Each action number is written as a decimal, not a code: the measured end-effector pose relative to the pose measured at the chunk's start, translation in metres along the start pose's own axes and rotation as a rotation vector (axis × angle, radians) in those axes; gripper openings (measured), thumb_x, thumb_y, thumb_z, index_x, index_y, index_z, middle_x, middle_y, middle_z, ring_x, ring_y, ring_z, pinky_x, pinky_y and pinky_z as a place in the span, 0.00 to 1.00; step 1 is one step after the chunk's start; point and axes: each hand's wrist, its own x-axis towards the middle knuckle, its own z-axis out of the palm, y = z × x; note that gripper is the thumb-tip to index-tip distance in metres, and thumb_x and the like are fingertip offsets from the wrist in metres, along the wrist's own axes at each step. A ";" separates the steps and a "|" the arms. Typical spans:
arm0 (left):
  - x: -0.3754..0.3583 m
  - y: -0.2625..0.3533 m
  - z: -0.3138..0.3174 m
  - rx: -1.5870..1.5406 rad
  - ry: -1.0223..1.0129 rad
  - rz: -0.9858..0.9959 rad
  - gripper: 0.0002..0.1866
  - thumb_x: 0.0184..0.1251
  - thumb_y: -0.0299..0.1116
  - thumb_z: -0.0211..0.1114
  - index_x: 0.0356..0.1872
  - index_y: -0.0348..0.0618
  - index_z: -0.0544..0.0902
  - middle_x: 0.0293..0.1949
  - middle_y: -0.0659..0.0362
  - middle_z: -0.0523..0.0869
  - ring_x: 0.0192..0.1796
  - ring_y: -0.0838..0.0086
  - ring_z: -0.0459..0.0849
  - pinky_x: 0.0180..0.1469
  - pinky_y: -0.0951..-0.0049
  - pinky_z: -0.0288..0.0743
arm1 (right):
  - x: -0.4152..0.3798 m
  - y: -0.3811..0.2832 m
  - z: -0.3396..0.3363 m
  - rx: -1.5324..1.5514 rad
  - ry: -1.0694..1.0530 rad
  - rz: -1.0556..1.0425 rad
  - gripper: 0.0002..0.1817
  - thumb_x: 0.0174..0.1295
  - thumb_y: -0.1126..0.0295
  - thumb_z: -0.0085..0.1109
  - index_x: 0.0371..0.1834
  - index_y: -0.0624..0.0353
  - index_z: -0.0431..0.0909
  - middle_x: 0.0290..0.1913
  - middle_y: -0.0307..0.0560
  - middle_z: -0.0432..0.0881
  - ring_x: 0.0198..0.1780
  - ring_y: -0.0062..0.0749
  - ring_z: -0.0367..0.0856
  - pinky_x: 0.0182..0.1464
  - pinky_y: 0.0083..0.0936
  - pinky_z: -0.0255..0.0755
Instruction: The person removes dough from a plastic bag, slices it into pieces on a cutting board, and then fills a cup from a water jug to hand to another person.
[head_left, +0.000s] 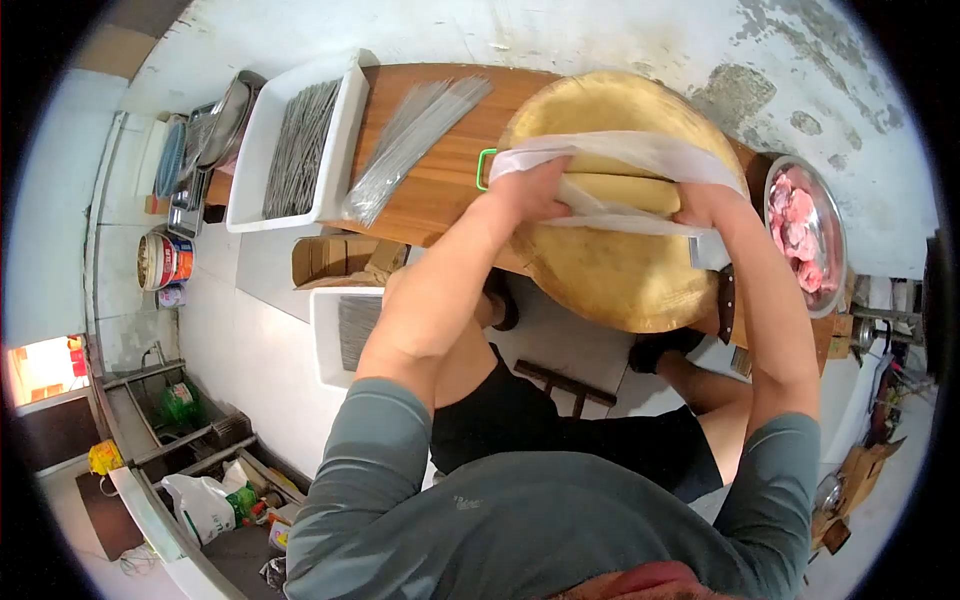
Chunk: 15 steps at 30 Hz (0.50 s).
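A thin, see-through plastic bag is stretched wide between my two hands over a round, yellowish chopping block. My left hand grips the bag at its left end, fingers pointing inward. At the opposite end my right hand has hold of it, its fingers partly hidden by the film. The block's surface shows through the gap in the bag. Beneath my right forearm lies a cleaver, its dark riveted handle over the block's edge and part of the blade covered. A green handle sticks out left of the block.
Loose metal skewers lie on the wooden table. A white bin of skewers stands to their left. At the right, a steel bowl holds raw meat. A cardboard box and a second white bin sit below.
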 end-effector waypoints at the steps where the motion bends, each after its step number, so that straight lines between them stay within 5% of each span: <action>1: 0.002 -0.003 0.008 -0.038 0.029 0.001 0.46 0.48 0.43 0.78 0.69 0.44 0.65 0.62 0.45 0.77 0.67 0.51 0.72 0.66 0.60 0.69 | 0.000 -0.008 -0.010 -0.010 -0.044 0.028 0.34 0.45 0.60 0.70 0.58 0.62 0.76 0.57 0.63 0.79 0.60 0.56 0.76 0.59 0.40 0.72; 5: 0.008 -0.013 0.028 -0.120 0.008 -0.026 0.48 0.47 0.43 0.78 0.71 0.47 0.63 0.61 0.47 0.78 0.65 0.53 0.75 0.63 0.59 0.73 | 0.008 0.000 -0.003 -0.070 -0.134 0.115 0.37 0.46 0.55 0.72 0.61 0.60 0.74 0.58 0.64 0.78 0.61 0.56 0.75 0.60 0.42 0.72; 10: 0.007 0.006 -0.012 -0.021 -0.136 -0.095 0.47 0.47 0.42 0.78 0.71 0.48 0.64 0.60 0.48 0.78 0.62 0.55 0.78 0.60 0.58 0.76 | -0.017 -0.036 -0.032 0.010 0.010 -0.012 0.39 0.50 0.49 0.70 0.64 0.56 0.71 0.59 0.63 0.78 0.60 0.55 0.77 0.59 0.43 0.73; 13: 0.013 0.029 -0.010 0.140 -0.125 0.007 0.42 0.48 0.37 0.75 0.68 0.46 0.68 0.61 0.46 0.78 0.62 0.54 0.78 0.62 0.60 0.74 | -0.026 -0.058 -0.044 -0.014 -0.231 0.188 0.39 0.52 0.49 0.67 0.67 0.54 0.69 0.56 0.63 0.80 0.57 0.56 0.79 0.59 0.43 0.74; 14: 0.013 0.038 -0.006 0.163 -0.087 0.082 0.40 0.50 0.37 0.73 0.67 0.45 0.69 0.61 0.46 0.78 0.63 0.54 0.77 0.64 0.60 0.73 | -0.031 -0.049 -0.022 -0.056 -0.157 0.155 0.37 0.55 0.52 0.64 0.69 0.53 0.67 0.53 0.62 0.82 0.53 0.57 0.81 0.57 0.44 0.75; 15: 0.012 0.047 -0.001 0.191 -0.045 0.154 0.37 0.51 0.38 0.72 0.66 0.44 0.70 0.61 0.46 0.77 0.63 0.54 0.76 0.65 0.61 0.71 | -0.036 -0.057 -0.018 -0.004 -0.178 0.238 0.35 0.58 0.57 0.61 0.70 0.54 0.66 0.58 0.63 0.79 0.60 0.56 0.77 0.62 0.43 0.71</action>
